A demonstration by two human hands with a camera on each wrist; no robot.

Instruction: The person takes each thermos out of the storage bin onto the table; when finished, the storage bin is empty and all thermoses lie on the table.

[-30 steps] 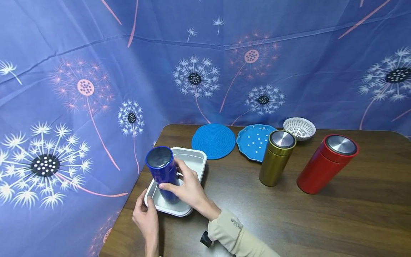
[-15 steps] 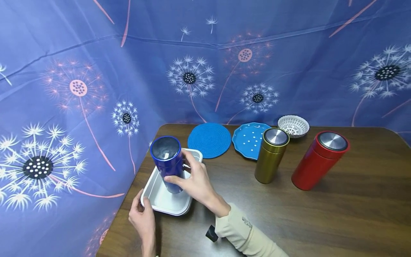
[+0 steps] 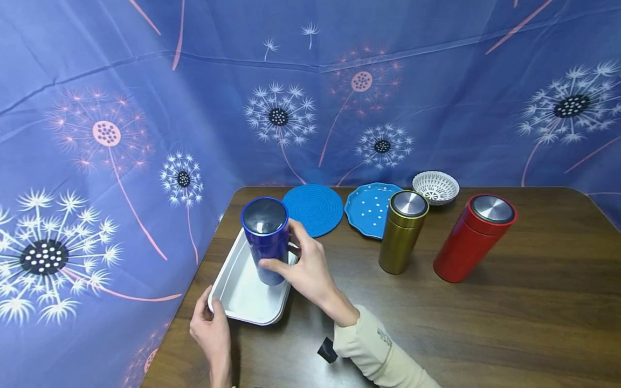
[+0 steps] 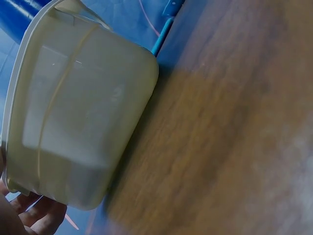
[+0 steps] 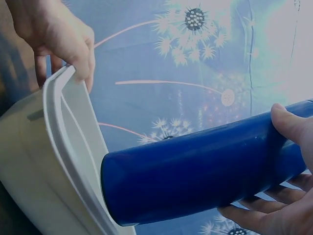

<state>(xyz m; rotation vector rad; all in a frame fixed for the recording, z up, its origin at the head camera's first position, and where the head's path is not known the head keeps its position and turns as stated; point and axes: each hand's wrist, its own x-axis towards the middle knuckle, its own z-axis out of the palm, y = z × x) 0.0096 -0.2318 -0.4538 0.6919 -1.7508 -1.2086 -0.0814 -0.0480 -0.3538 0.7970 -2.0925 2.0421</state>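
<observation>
The tall glossy blue metal flask with a steel lid [image 3: 265, 240] is in my right hand [image 3: 306, 269], fingers and thumb wrapped round its lower body, its base just above the shallow white rectangular plastic tray [image 3: 228, 291] at the table's left corner. My left hand [image 3: 209, 331] pinches the tray's near rim. I judge the smooth flask could slide in so low a grip, or its base could catch the tray's rim and tip it. The gold cylindrical flask [image 3: 401, 231] and red cylindrical flask [image 3: 473, 237] stand well apart to the right
</observation>
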